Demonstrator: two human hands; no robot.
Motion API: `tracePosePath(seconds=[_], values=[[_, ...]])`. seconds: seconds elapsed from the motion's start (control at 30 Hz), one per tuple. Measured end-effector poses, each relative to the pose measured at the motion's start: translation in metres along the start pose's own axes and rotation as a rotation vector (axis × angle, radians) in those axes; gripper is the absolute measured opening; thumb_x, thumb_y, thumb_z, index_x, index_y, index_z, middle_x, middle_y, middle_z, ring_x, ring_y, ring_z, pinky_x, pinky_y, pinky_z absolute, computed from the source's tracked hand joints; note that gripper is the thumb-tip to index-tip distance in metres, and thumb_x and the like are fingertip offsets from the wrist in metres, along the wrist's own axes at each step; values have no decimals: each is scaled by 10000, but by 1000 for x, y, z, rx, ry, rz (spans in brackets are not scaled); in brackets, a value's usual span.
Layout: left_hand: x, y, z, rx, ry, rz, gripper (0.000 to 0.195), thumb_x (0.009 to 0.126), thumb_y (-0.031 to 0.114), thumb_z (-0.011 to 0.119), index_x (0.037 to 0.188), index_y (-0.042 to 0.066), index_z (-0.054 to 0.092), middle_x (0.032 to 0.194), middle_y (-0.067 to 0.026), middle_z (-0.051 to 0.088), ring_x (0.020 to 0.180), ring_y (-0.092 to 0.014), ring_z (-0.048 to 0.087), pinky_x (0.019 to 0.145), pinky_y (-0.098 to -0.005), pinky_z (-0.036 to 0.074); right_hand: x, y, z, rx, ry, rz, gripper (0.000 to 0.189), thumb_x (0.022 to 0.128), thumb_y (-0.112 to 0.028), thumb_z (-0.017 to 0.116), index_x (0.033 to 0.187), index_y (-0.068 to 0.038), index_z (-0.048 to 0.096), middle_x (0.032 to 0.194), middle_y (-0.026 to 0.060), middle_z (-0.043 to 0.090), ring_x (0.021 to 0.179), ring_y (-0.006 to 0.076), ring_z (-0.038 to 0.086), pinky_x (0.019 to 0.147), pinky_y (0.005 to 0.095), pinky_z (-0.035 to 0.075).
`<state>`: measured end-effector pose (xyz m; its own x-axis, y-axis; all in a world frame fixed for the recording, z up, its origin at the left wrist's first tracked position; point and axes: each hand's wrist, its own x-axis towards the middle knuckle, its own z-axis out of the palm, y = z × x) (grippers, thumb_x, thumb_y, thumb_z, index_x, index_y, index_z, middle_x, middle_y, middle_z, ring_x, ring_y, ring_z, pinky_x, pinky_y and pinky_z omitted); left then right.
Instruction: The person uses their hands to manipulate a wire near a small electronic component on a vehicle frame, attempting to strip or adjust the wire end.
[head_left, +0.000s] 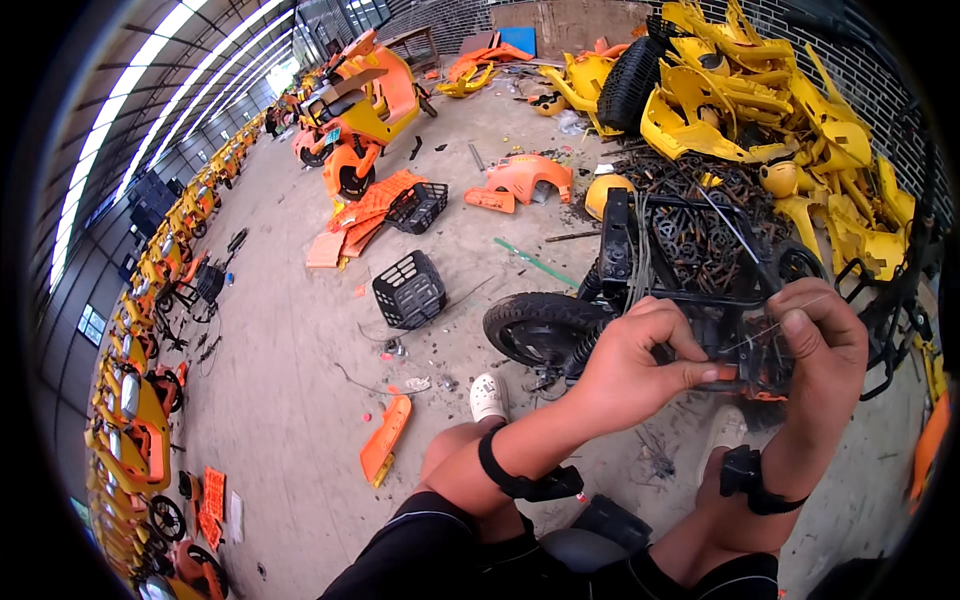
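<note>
My left hand (660, 352) pinches one end of a thin wire (754, 337) between thumb and index finger. My right hand (817, 330) has its fingers curled on the wire's other end, so the strand runs between both hands. Beneath and beyond them is a stripped scooter's black metal frame (679, 298) with a black-tyred wheel (544, 330) on its left. A bundle of grey cables (641, 247) hangs over the frame. A thin metal rod (727, 221) leans across it, its lower end near my right hand.
Rusty metal parts (697, 240) lie heaped behind the frame, below a pile of yellow plastic panels (750, 97). A black plastic basket (409, 290), an orange panel (387, 435) and a green strip (534, 261) lie on the floor. Scooters (142, 427) line the left side; another scooter (367, 105) stands farther back.
</note>
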<state>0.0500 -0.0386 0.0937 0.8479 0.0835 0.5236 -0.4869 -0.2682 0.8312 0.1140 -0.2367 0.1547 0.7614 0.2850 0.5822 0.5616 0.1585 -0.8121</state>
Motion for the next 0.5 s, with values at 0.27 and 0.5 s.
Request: tracePosePath(seconds=[0.27,0.5], values=[[7,-19,9,-84,157,37,260,713,-30,901,765,54,661,792,-37,619,777,-157,595,713,-309,479,18,7,3,6,-67,20,62,885,4,696,905,61,710,959,117,700,918,181,645,843,297,494],[12,-21,3,-522,-48,-283,157,900,13,792,975,20,655,894,2,611,854,-86,578,761,-263,496,36,27,-2,99,-131,156,124,910,-80,752,925,42,732,859,17,702,777,79,589,696,256,477]])
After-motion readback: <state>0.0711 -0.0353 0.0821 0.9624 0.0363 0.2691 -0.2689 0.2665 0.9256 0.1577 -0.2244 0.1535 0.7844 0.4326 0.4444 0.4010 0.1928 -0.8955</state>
